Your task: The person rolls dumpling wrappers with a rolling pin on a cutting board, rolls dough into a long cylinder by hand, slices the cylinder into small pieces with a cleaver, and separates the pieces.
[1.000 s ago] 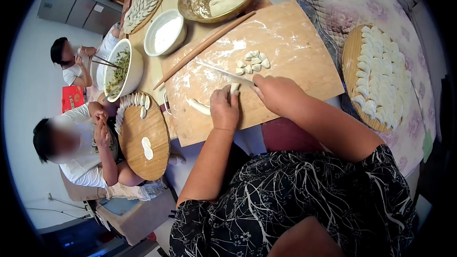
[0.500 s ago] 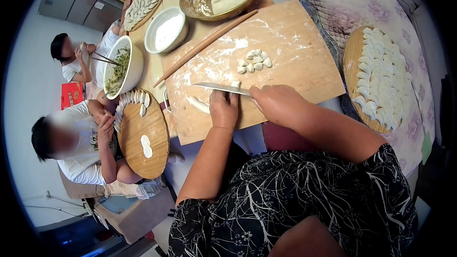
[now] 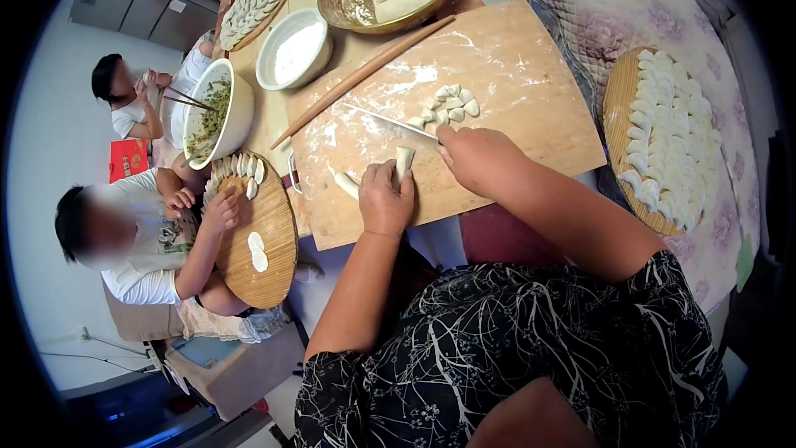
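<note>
My left hand (image 3: 386, 197) is closed around a short roll of dough (image 3: 404, 163) near the front edge of the floury wooden board (image 3: 514, 75). In my right hand (image 3: 477, 158) is a knife (image 3: 390, 121), its blade pointing left and held apart from the roll, on its far side. Just beyond the blade lies a cluster of several small cut dough pieces (image 3: 450, 103). Another strip of dough (image 3: 347, 185) rests on the board, left of my left hand and partly hidden by it.
A rolling pin (image 3: 365, 80) lies along the board's far left side. Beyond are a flour bowl (image 3: 293, 54), a golden basin (image 3: 356, 21) with dough and a filling bowl (image 3: 239, 116). Dumplings cover a right-hand tray (image 3: 618, 116). Left, a co-worker (image 3: 145, 224) sits by a round tray (image 3: 269, 282).
The knife has moved away from the dough roll toward the cut pieces. My left hand stays on the roll. The co-worker's hand has reached over the round tray's dumplings.
</note>
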Action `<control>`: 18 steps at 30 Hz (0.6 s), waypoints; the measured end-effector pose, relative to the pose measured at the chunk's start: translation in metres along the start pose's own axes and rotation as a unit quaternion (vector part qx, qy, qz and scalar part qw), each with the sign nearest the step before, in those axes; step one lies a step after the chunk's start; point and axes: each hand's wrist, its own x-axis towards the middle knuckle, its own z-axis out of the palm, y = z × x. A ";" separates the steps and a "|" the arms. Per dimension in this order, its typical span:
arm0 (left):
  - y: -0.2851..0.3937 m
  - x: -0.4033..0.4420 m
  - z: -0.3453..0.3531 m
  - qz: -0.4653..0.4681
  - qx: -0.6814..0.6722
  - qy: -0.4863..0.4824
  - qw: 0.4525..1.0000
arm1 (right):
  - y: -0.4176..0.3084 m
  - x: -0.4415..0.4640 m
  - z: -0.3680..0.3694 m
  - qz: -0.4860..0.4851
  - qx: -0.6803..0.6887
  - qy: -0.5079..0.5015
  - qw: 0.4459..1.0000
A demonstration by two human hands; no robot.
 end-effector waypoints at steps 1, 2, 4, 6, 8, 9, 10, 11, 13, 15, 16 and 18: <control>0.001 0.000 0.003 -0.001 -0.001 -0.001 1.000 | 0.001 -0.006 0.002 -0.002 0.001 0.025 1.000; 0.003 0.000 0.006 -0.003 -0.005 0.008 1.000 | 0.000 -0.013 0.003 0.000 0.001 0.024 1.000; 0.006 0.002 0.011 -0.003 -0.009 0.016 1.000 | -0.003 -0.026 0.005 -0.057 -0.006 0.045 0.997; 0.009 0.005 0.013 0.040 0.025 0.034 0.998 | -0.008 -0.034 0.005 -0.066 -0.013 0.048 0.997; 0.013 0.006 0.014 0.037 0.023 0.032 0.999 | -0.010 -0.037 0.005 -0.075 -0.019 0.050 0.996; 0.015 0.006 0.014 0.040 0.023 0.039 0.998 | -0.011 -0.037 0.006 -0.066 -0.023 0.042 0.997; 0.016 0.007 0.014 0.043 0.023 0.047 0.998 | -0.011 -0.037 0.006 -0.057 -0.027 0.035 0.997; 0.016 0.008 0.014 0.043 0.023 0.047 0.998 | -0.011 -0.037 0.005 -0.056 -0.027 0.036 0.997; 0.017 0.006 0.013 0.044 0.012 0.031 0.998 | -0.012 -0.036 0.003 -0.043 -0.034 0.022 0.998; 0.016 0.004 0.013 0.051 0.011 0.028 0.998 | -0.012 -0.036 0.001 -0.040 -0.034 0.011 0.999; 0.016 0.003 0.012 0.059 0.010 0.025 0.998 | -0.012 -0.035 -0.001 -0.038 -0.033 0.000 0.999; 0.016 0.003 0.012 0.068 0.012 0.026 0.997 | -0.015 -0.031 -0.006 -0.038 -0.041 -0.016 0.998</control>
